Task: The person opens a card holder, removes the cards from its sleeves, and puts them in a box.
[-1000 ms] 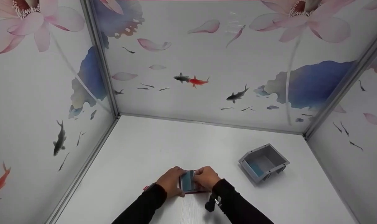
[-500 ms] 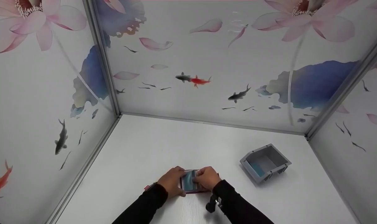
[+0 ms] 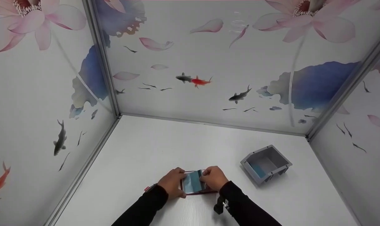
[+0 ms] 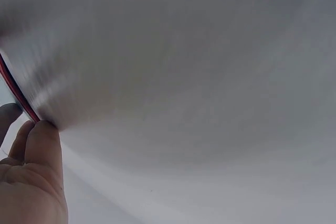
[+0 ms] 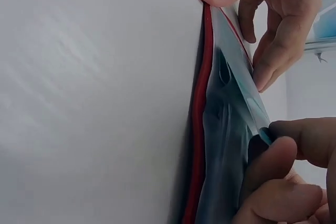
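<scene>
A thin red-edged card holder [image 3: 211, 192] with clear plastic sleeves lies open on the white table, between the hands. A teal card-like sheet [image 3: 195, 182] with a dark strip along its right side shows over it. My left hand [image 3: 172, 183] grips the holder's left end, thumb on the near edge and fingers on the far one. Thumb and fingertips of my right hand [image 3: 214, 178] pinch the free edge of the sheet. In the right wrist view, that sheet [image 5: 244, 85] is lifted at a slant above the sleeve. The left wrist view catches only some left fingers [image 4: 42, 145] at the red edge.
A grey plastic bin [image 3: 266, 164] stands to the right, with a blue piece [image 3: 258, 171] inside its low front. White panels printed with flowers and fish [image 3: 205, 81] enclose the table at the back and both sides.
The right hand has moved a little to the right, taking the sheet's dark-striped edge with it. More of the teal surface now shows. My left hand stays in place.
</scene>
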{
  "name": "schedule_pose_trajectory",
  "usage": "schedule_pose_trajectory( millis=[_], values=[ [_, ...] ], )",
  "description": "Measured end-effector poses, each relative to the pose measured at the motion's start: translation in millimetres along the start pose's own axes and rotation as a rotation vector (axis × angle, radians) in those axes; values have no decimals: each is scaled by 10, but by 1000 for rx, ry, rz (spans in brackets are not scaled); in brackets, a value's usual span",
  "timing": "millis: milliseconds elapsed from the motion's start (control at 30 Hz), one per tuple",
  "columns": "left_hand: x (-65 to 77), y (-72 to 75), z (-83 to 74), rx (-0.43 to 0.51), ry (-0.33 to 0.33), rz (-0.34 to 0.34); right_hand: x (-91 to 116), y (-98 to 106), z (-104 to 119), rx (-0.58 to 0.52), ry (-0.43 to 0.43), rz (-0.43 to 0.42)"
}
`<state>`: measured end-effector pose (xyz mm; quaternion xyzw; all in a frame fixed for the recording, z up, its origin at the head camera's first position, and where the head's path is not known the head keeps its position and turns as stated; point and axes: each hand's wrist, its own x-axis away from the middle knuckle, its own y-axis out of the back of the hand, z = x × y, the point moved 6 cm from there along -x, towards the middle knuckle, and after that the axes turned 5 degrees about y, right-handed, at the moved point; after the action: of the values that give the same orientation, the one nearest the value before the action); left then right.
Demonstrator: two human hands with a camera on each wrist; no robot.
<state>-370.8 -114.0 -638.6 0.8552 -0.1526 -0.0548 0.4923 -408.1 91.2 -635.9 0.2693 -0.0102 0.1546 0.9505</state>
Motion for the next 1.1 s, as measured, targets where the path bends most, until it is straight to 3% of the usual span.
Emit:
schedule_pose_trajectory(
  millis=[267,533,700,1100],
  values=[
    [8,-1,-6,-9,-11,-3,68,230,102,35,63,-59],
    [29,28,-29,4,-22,-14,171,472,196,217,177,-139],
    [43,28,-37,-11,-40,-21,203,704,181,252,144,-185],
    [43,15,-33,-18,-44,-31,211,1531,43,306,72,-229]
  ],
)
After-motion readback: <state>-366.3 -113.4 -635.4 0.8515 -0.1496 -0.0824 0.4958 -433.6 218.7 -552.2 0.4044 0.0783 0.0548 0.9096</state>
